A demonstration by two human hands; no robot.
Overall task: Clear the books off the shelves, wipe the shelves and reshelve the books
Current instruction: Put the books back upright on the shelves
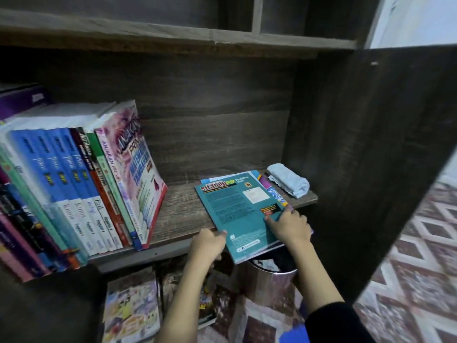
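Book stack (237, 214) held by left hand (206, 246) and right hand (289, 225), both curled over its edges; keep level lest books slide.

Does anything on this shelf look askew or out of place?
The teal book lies flat and crooked, overhanging the front edge of the shelf, with the left hand and right hand gripping it. The pink book ending the upright row tilts. A folded cloth sits at the shelf's right end.

On the shelf (180, 211), teal book (235, 214) under left hand (206, 246) and right hand (289, 225)
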